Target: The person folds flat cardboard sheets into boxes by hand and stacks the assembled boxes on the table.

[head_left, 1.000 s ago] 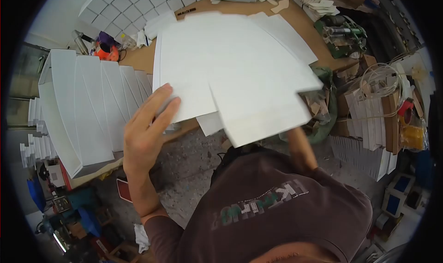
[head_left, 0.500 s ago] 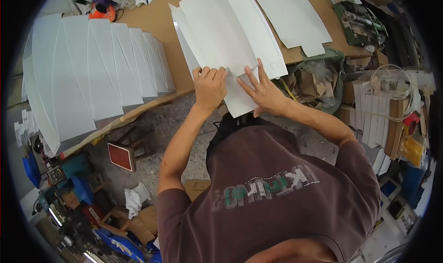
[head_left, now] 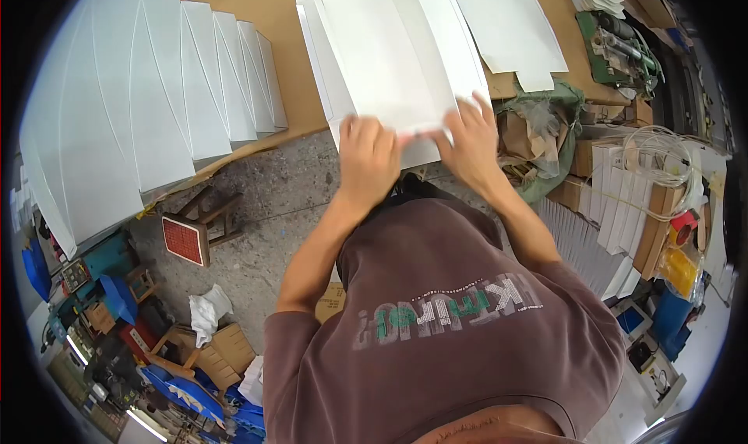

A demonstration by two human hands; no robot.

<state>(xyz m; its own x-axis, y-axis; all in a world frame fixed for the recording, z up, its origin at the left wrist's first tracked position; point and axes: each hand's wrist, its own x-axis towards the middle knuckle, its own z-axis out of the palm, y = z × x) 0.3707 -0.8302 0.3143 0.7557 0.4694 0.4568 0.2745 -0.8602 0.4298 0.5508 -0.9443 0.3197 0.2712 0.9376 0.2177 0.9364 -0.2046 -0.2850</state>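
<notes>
A white cardboard box blank [head_left: 382, 54] with raised side flaps lies on the table in front of me, its near end by the table's edge. My left hand [head_left: 366, 160] is closed at the left of that near end, fingers bent over the folded cardboard. At the right corner, my right hand [head_left: 471, 144] also grips the cardboard with bent fingers. Both thumbs point toward each other along the near flap, and motion blurs the fingertips. Other white sheets lie under the blank. To the right rests another flat white blank [head_left: 510, 27].
A fanned row of silvery-white folded boxes [head_left: 117, 86] fills the table's left side. Green tool case [head_left: 619, 51] stands at the back right. Below the edge are a green sack [head_left: 538, 132] of scraps, a red-topped stool [head_left: 185, 240] and stacked white cardboard [head_left: 615, 195].
The side panels now stand more evenly folded up. My right hand has gone from spread fingers to a bent grip at the corner. Both hands have shifted slightly right in view.
</notes>
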